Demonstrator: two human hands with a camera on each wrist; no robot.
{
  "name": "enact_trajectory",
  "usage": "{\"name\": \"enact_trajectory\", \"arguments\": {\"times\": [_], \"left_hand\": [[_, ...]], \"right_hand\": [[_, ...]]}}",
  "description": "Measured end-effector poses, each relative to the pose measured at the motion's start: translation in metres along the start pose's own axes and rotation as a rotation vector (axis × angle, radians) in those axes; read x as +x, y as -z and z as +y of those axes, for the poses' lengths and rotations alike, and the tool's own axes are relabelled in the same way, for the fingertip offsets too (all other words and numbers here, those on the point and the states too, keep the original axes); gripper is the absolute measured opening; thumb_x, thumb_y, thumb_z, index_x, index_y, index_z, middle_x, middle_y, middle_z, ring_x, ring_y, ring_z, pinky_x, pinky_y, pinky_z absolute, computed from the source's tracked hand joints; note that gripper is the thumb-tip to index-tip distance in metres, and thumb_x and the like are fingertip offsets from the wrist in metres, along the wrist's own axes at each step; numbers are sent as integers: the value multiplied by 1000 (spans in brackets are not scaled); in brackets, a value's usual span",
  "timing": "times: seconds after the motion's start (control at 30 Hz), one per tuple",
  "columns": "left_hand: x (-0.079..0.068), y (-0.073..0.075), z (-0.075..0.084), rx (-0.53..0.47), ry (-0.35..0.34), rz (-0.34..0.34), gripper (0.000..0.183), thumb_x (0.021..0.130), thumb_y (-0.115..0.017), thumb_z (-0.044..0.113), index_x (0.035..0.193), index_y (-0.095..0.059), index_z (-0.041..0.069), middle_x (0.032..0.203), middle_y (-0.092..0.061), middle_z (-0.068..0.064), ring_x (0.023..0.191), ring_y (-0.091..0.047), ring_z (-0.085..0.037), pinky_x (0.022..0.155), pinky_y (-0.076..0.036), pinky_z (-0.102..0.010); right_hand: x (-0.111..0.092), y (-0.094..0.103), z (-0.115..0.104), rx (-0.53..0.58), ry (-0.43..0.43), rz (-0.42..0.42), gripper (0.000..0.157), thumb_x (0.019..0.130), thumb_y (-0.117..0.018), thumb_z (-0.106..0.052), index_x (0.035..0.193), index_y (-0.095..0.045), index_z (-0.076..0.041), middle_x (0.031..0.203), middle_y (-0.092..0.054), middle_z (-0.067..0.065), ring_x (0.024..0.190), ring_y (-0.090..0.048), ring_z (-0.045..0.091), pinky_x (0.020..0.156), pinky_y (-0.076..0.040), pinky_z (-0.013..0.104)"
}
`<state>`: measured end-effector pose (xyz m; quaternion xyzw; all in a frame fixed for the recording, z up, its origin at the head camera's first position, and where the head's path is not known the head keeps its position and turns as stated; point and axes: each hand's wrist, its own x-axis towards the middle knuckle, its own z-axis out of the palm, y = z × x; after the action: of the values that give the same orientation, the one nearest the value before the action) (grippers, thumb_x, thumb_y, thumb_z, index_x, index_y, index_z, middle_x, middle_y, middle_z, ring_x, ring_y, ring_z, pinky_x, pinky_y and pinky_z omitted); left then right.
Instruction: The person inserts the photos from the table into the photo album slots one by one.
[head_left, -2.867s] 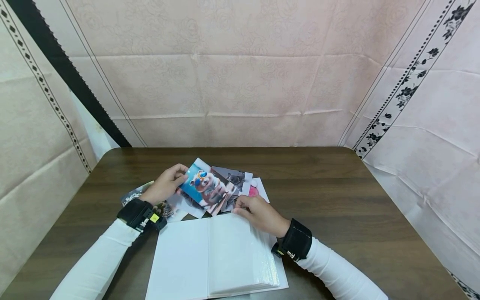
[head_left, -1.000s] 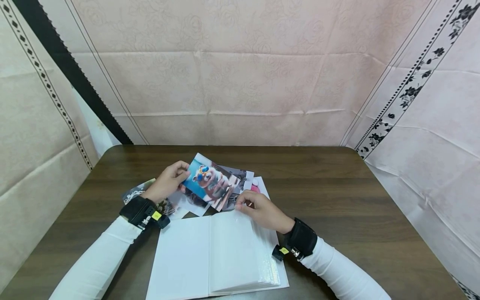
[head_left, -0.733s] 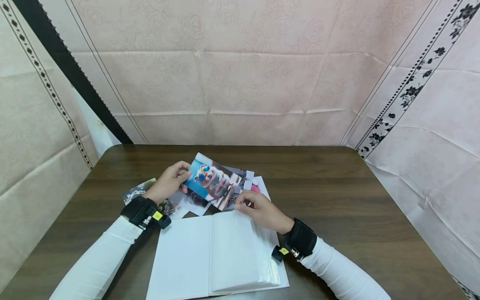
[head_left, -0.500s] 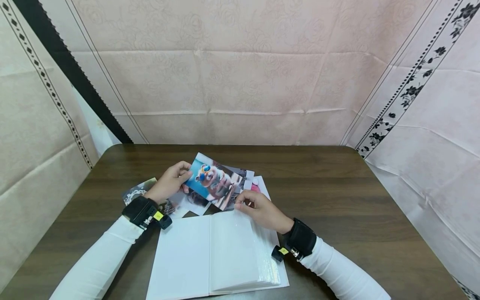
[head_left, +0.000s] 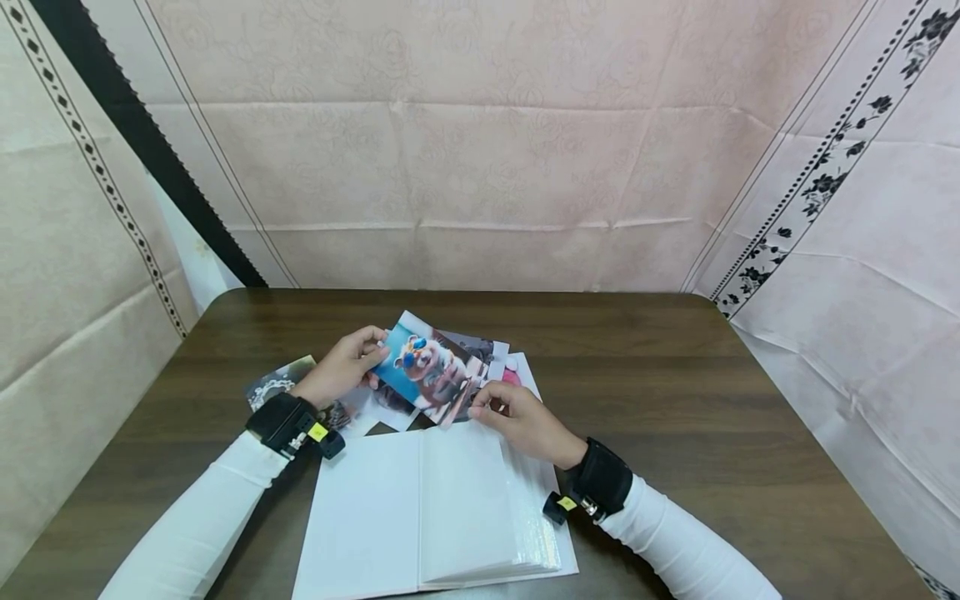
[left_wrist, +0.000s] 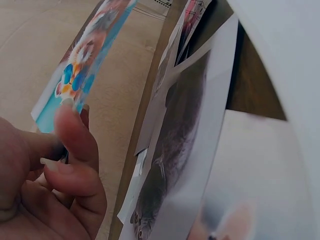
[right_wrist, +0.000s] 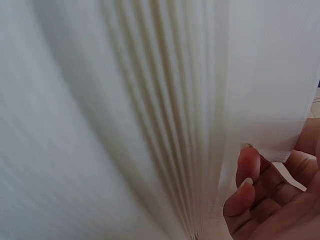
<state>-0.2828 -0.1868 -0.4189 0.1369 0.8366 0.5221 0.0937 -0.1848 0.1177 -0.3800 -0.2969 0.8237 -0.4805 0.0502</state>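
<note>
Much of our view is pale cloth (head_left: 480,183), hung behind a brown desk (head_left: 675,392). On that desk we see an open album (head_left: 363,517) with white pages, and just past its far edge some overlapping loose photos (left_wrist: 185,115). The right hand (head_left: 525,425) pinches the far right corner of the album's page (head_left: 465,496). The left hand (head_left: 341,367) has its fingers (left_wrist: 77,132) curled on the left end of an animal photo (head_left: 431,375) — tilted, raised above the loose ones, between the two hands.
</note>
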Motion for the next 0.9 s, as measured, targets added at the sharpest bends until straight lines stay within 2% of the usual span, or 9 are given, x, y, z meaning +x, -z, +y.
{"name": "enact_trajectory", "arguments": {"times": [0.23,0.5,0.73,0.9], "left_hand": [[0,1,-2,-6,-23,-32,31,102,-45,20,133,-47,17,95,-56,-14,71,-54,-27,63,-44,-36],[0,1,0,4,-47,-27,32,102,-43,19,134,-49,21,82,-50,-13,74,-51,-32,60,-42,-34],[0,-2,0,14,-50,-35,34,102,-43,20,135,-49,21,82,-50,-13,74,-51,-32,63,-44,-35],[-1,-4,-1,17,-40,-28,36,102,-44,19,137,-48,21,84,-50,-12,75,-51,-28,65,-45,-35]], "right_hand": [[0,0,-1,-5,-12,16,8,91,-61,-6,91,-63,1,79,-53,7,77,-48,25,67,-37,27],[1,3,0,-8,-59,22,8,90,-62,-6,88,-63,1,78,-52,9,75,-49,27,65,-38,28],[3,-1,31,38,-96,19,11,88,-67,-12,90,-63,-2,72,-51,5,67,-46,17,62,-36,25],[3,-1,35,66,-120,26,18,85,-70,-15,95,-59,-5,64,-42,2,57,-39,13,58,-33,25]]}}
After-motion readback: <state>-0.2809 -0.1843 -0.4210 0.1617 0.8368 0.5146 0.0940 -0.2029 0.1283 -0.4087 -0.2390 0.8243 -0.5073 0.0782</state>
